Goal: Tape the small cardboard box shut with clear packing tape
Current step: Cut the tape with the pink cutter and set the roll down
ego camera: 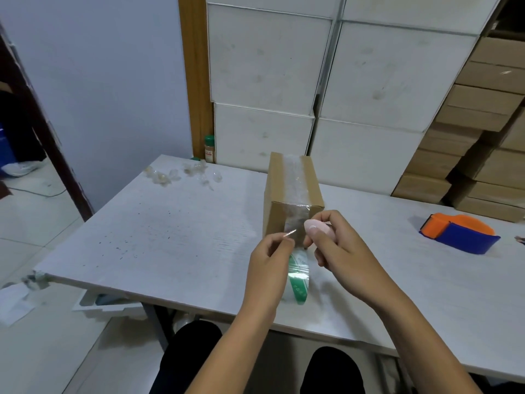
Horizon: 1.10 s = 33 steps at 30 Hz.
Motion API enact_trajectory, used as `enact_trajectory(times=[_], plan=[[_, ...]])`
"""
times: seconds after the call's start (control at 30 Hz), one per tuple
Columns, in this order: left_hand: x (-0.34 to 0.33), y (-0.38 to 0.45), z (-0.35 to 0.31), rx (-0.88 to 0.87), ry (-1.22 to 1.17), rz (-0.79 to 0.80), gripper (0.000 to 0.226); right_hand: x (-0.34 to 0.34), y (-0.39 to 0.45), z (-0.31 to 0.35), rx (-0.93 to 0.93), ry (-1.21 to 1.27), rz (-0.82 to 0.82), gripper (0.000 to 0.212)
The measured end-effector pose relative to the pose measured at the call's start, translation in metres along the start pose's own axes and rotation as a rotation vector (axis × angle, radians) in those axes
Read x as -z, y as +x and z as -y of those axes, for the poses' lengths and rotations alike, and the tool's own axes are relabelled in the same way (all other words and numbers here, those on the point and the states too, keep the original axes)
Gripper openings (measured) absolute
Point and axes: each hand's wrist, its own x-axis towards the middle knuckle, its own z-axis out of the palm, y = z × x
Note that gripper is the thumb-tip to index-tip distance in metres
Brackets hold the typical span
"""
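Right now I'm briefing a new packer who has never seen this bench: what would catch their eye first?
Most likely the small cardboard box at the table's centre, a clear tape strip running along its top and down its near face. Just in front, the left hand pinches the tape while the right hand holds a small pink cutter. An orange-and-blue tape dispenser lies at the right.

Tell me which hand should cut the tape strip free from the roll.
Right, probably. The right hand already holds the small pink cutter right beside the clear tape strip running down the cardboard box, while the left hand pinches the strip's edge above the tape roll.
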Motion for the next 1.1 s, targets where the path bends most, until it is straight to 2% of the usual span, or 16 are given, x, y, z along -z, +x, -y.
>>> enact_trajectory(times=[0.27, 0.77, 1.1], plan=[[-0.007, 0.011, -0.012, -0.017, 0.045, 0.047, 0.020, 0.001, 0.006, 0.003, 0.127, -0.275, 0.001, 0.012], [-0.012, 0.014, -0.010, -0.111, 0.116, -0.030, 0.030, 0.000, 0.036, 0.016, 0.255, -0.664, 0.062, 0.010], [-0.010, 0.015, -0.008, -0.186, 0.193, -0.073, 0.029, 0.000, 0.036, 0.019, 0.247, -0.850, 0.044, 0.016]])
